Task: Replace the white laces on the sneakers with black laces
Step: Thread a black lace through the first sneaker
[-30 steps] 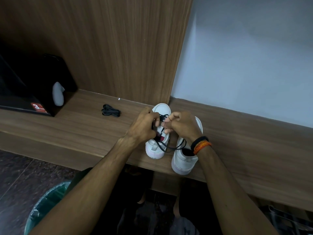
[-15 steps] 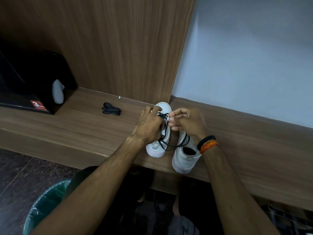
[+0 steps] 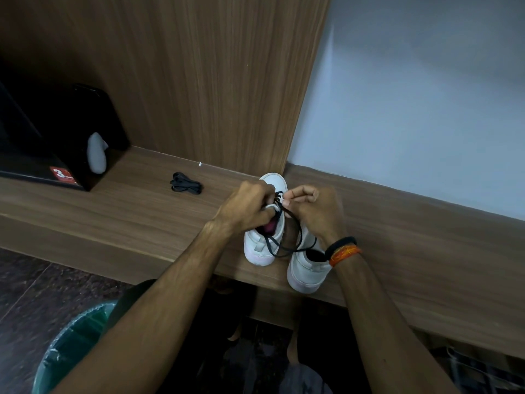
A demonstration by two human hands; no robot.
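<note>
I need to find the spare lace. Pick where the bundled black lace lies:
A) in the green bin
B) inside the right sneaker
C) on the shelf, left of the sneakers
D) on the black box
C: the bundle lies on the wooden shelf, apart from and left of the sneakers, between them and the black box.

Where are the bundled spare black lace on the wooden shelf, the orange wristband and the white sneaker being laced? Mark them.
Bundled spare black lace [image 3: 186, 186]: head view, middle of the coiled bundle.
Orange wristband [image 3: 345, 254]: head view, top of the band.
White sneaker being laced [image 3: 260, 247]: head view, heel side panel.
</note>
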